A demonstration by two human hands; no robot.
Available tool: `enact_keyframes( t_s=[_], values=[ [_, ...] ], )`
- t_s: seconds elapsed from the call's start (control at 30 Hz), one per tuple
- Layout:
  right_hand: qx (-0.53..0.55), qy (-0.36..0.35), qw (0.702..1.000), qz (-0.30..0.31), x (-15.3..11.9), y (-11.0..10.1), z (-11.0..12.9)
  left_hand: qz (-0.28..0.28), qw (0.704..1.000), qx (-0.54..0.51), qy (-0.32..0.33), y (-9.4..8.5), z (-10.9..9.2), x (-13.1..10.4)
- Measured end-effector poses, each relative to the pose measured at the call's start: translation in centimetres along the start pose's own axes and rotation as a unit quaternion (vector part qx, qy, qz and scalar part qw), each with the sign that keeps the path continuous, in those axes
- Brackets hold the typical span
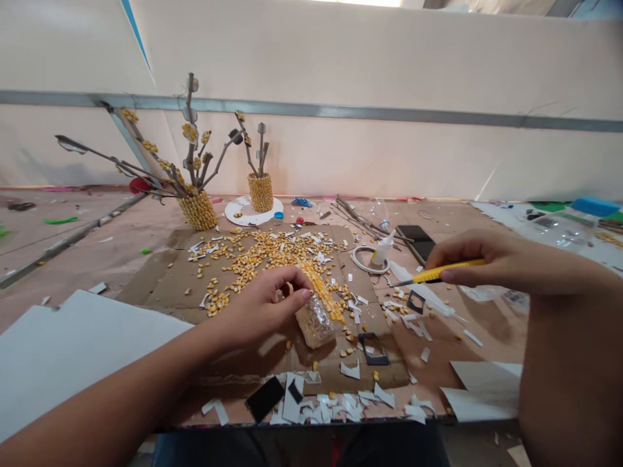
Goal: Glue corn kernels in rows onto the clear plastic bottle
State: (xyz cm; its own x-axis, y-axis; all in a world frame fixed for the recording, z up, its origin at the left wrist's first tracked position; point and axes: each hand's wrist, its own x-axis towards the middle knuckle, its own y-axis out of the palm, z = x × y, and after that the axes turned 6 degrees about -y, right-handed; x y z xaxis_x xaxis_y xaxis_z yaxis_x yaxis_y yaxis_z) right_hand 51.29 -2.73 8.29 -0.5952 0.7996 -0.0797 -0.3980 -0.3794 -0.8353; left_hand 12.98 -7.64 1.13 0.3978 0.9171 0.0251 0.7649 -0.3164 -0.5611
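A clear plastic container point(318, 324) lies tilted on the cardboard point(156, 279), with rows of corn kernels stuck along its far right side. My left hand point(275, 301) is closed at its upper left end, thumb and fingers curled against it. Part of that end is hidden behind the fingers. To the right, my right hand point(479, 259) grips a yellow utility knife point(440, 271), raised over the table with its blade pointing left. Loose corn kernels point(265, 250) are heaped beyond the container.
Two kernel-covered pots with twigs point(198, 211) point(261, 192) stand at the back. A glue bottle point(383, 250), a tape roll point(363, 261) and a phone point(416, 240) lie to the right. White paper scraps point(335, 408) litter the near edge.
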Motion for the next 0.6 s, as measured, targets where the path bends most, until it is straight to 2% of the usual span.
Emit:
enact_keyframes(
  t_s=[0.1,0.17,0.2,0.27,0.37,0.47,0.6],
  values=[
    [0.116,-0.011,0.992,0.052,0.4,0.4,0.7,-0.005,1.000,-0.005,0.002,0.0,0.2,0.0],
    [0.176,-0.066,0.981,0.036,1.3,1.8,1.3,-0.020,1.000,-0.022,0.001,0.0,0.3,-0.1],
    [0.205,-0.111,0.973,0.006,1.9,2.9,1.7,-0.028,0.999,-0.042,0.000,0.1,0.4,-0.1],
    [0.215,-0.154,0.959,-0.100,3.2,5.3,2.9,-0.037,0.994,-0.107,-0.004,0.2,0.4,-0.2],
    [0.150,-0.224,0.936,-0.225,4.6,8.8,4.8,-0.028,0.977,-0.211,-0.009,0.2,0.2,-0.2],
    [0.096,-0.298,0.912,-0.265,5.3,11.1,6.0,-0.030,0.962,-0.271,-0.017,0.1,-0.2,-0.4],
    [0.067,-0.312,0.899,-0.301,5.2,12.0,6.3,-0.018,0.950,-0.311,-0.021,0.0,-0.4,-0.6]
  ],
)
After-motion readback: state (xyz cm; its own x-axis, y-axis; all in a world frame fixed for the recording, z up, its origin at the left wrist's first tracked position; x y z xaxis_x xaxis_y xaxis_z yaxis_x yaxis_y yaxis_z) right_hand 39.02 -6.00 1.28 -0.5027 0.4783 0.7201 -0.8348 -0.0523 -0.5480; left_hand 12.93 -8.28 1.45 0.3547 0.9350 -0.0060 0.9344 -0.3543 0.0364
